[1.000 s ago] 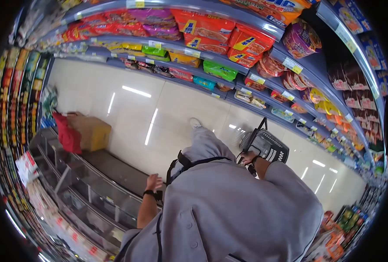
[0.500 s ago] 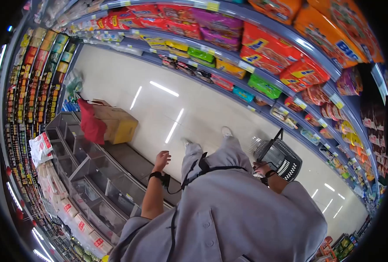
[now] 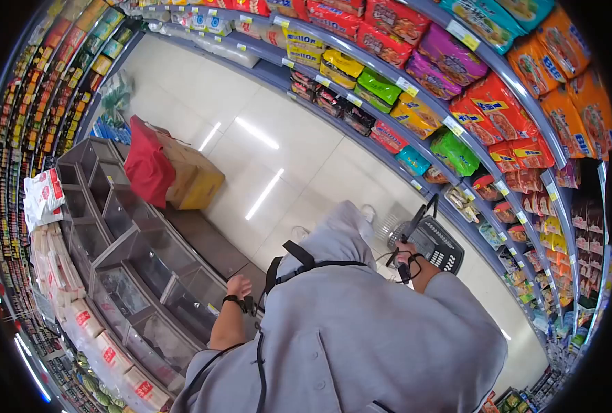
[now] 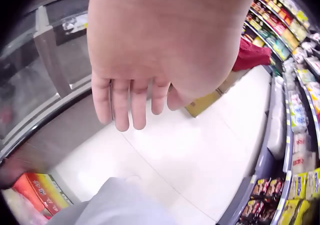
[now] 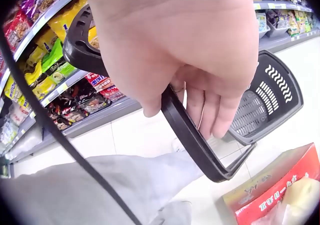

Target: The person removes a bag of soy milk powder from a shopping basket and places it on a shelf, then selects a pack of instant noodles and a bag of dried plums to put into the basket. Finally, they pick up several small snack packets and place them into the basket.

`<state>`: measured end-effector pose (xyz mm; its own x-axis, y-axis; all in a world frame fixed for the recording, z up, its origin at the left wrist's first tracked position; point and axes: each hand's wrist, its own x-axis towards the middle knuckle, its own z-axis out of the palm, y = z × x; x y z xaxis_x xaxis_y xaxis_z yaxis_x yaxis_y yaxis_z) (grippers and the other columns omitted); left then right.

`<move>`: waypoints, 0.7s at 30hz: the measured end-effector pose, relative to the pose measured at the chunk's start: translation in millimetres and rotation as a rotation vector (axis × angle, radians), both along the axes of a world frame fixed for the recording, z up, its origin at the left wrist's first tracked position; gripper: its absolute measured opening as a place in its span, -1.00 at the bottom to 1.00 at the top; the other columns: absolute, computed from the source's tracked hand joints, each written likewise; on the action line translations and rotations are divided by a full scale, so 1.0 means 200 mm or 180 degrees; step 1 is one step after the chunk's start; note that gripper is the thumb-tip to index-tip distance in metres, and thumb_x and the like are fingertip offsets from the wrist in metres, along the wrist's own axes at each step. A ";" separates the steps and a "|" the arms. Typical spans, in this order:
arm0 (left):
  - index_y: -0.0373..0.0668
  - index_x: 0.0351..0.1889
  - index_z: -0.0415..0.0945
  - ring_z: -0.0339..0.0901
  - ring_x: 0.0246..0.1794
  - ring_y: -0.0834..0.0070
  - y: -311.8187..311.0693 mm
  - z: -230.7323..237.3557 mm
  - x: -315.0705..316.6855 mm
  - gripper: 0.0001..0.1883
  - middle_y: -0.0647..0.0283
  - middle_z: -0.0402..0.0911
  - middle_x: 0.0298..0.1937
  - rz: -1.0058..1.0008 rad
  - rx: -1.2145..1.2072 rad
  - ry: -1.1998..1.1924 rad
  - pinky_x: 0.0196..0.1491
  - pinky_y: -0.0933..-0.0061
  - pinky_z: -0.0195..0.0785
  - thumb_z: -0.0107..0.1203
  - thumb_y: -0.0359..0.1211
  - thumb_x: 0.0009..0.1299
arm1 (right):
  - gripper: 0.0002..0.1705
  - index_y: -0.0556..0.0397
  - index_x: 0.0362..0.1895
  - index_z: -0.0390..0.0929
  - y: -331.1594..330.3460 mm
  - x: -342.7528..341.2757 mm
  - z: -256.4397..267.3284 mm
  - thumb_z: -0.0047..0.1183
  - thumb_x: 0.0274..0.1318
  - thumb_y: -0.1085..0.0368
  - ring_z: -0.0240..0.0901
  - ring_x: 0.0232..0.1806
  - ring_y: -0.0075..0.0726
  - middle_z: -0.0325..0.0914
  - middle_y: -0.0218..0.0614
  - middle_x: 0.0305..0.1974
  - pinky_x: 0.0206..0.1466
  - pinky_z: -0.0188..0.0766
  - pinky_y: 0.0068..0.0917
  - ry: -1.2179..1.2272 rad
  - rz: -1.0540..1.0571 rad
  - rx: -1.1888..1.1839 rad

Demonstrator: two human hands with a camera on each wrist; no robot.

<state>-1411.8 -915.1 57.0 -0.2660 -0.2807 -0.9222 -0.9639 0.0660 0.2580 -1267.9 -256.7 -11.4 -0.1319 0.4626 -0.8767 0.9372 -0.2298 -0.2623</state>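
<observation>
My right hand (image 3: 405, 252) holds a black plastic shopping basket (image 3: 450, 242) at my right side, over the pale floor. In the right wrist view, the fingers of the right hand (image 5: 185, 50) curl round the basket's black handle (image 5: 187, 137), and the slotted basket body (image 5: 287, 87) hangs tilted beyond it. The part of the basket's inside that shows holds no goods. At my left side, the left hand (image 3: 238, 286) hangs with nothing in it. Its fingers (image 4: 120, 102) are loosely extended in the left wrist view, near the clear-walled bins.
Shelves with bagged instant noodles (image 3: 495, 110) line the right side of the aisle. Clear display bins (image 3: 123, 289) run along the left. A cardboard box (image 3: 199, 182) with a red cloth (image 3: 147, 162) stands ahead on the left. A red carton (image 5: 280, 190) is near the basket.
I walk along the aisle, and the basket moves along in my right hand. My left hand swings forward, then back nearer my body. The head view has turned, showing more of the noodle shelves.
</observation>
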 end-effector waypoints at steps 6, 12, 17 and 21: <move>-0.15 0.11 0.30 0.50 -0.04 0.13 -0.35 -0.14 0.00 -0.60 0.09 0.53 0.01 0.0342 0.0630 -0.0355 -0.07 0.07 0.40 -0.09 -0.15 0.40 | -0.63 0.13 -0.61 0.42 -0.29 -0.36 0.01 0.15 -0.01 0.11 0.38 -0.71 -0.30 0.38 -0.27 -0.69 -0.68 0.27 -0.30 0.0513 -0.0307 -0.0897; -0.08 0.07 0.37 0.56 -0.16 0.24 -0.26 -0.01 -0.46 -0.64 0.15 0.57 -0.09 -0.0285 0.0388 -0.0217 -0.11 0.14 0.43 -0.07 -0.16 0.38 | -0.67 0.34 -0.29 0.55 -0.55 -0.91 0.15 0.20 -0.04 0.27 0.56 -0.51 -0.26 0.58 -0.12 -0.47 -0.52 0.48 -0.43 0.0234 0.0879 -0.0686; -0.02 0.00 0.45 0.56 -0.44 0.50 -0.33 0.16 -0.96 -0.71 0.31 0.60 -0.31 -0.0510 0.0133 0.0322 -0.38 0.43 0.44 -0.03 -0.18 0.37 | -0.67 0.28 -0.26 0.56 -0.64 -1.14 -0.17 0.24 -0.05 0.27 0.59 -0.38 -0.21 0.60 -0.08 -0.31 -0.42 0.55 -0.39 0.0266 0.1304 -0.0843; -0.02 -0.01 0.45 0.55 -0.44 0.53 -0.37 0.35 -1.37 -0.74 0.33 0.60 -0.30 -0.0687 0.0041 0.0758 -0.40 0.47 0.43 -0.05 -0.20 0.40 | -0.48 0.31 0.06 0.38 -0.70 -1.37 -0.38 0.08 0.17 0.15 0.55 -0.21 -0.22 0.52 -0.02 -0.12 -0.38 0.47 -0.29 0.1067 0.0336 -0.2500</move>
